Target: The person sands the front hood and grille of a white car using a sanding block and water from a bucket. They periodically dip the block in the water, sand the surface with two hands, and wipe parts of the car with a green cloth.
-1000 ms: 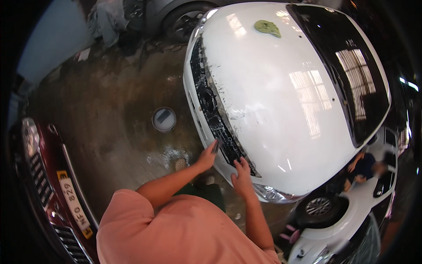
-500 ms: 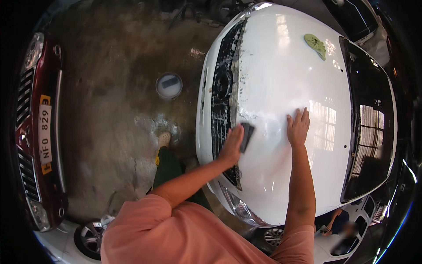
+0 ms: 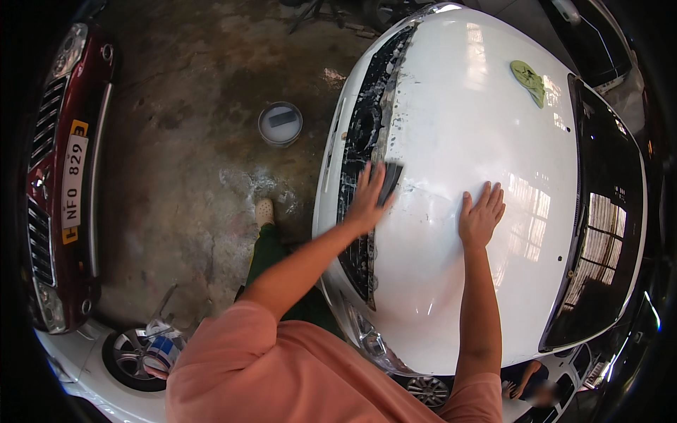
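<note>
My left hand (image 3: 369, 201) presses a dark grey piece of sandpaper (image 3: 391, 180) against the front edge of a white car hood (image 3: 451, 134). Its fingers lie over the sheet, with part of the sheet showing past them on the hood side. Beside it runs the dark, scuffed grille opening (image 3: 361, 134), with chipped paint along the hood's edge. My right hand (image 3: 482, 217) rests flat on the middle of the hood, fingers spread, holding nothing. A whitish, wet-looking patch lies between the two hands.
A crumpled green cloth (image 3: 529, 83) lies on the hood's far part. On the wet concrete floor stands a round bucket (image 3: 280, 142) of cloudy liquid with a dark rectangular piece inside. A dark red car (image 3: 60, 176) is at left. Another person (image 3: 530, 381) shows at lower right.
My left hand and the sandpaper have moved farther away along the hood's front edge. My right hand stays on the hood, its fingers slightly more spread. The whole view has shifted a little.
</note>
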A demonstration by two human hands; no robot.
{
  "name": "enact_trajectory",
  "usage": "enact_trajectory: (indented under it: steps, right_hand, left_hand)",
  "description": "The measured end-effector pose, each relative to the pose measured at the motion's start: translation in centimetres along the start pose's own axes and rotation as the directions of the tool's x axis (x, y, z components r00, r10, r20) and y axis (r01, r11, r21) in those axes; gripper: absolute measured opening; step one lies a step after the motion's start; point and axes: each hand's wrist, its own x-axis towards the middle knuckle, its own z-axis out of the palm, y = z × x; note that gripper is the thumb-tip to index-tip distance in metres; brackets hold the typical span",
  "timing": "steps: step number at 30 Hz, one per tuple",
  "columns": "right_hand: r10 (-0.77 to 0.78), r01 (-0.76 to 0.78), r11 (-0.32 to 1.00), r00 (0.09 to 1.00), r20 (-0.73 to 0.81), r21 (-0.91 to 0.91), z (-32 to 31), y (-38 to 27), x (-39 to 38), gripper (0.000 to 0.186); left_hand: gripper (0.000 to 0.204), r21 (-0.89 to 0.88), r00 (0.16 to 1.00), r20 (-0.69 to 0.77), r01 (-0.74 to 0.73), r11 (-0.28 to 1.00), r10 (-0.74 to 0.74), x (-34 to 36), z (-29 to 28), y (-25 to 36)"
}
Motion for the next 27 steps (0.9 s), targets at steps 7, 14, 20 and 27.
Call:
enact_trajectory:
  steps: [7,14,20,27]
  right_hand:
    - [0.002,-0.002,1.000,1.000,0.022,0.010,-0.2,-0.1,0.2,0.071]
    - [-0.036,0.036,0.999,0.999,-0.008,0.004,0.0,-0.8,0.4,0.072]
    - [-0.010,0.010,1.000,1.000,-0.001,-0.025,0.3,0.4,0.1,0.073]
    - [-0.057,0.056,0.998,0.998,-0.027,-0.014,0.4,-0.9,0.4,0.073]
  left_hand:
    - [0.082,-0.022,0.994,0.109,0.033,0.999,-0.031,-1.7,-0.6,-0.4]
    - [0.077,0.067,0.996,0.087,0.022,0.998,-0.028,5.7,-2.1,-2.1]
    - [0.077,0.029,0.982,0.180,0.059,0.998,-0.064,-1.9,-0.7,-0.1]
    - [0.079,0.109,0.991,0.110,0.057,0.992,-0.069,8.1,-3.0,-1.3]
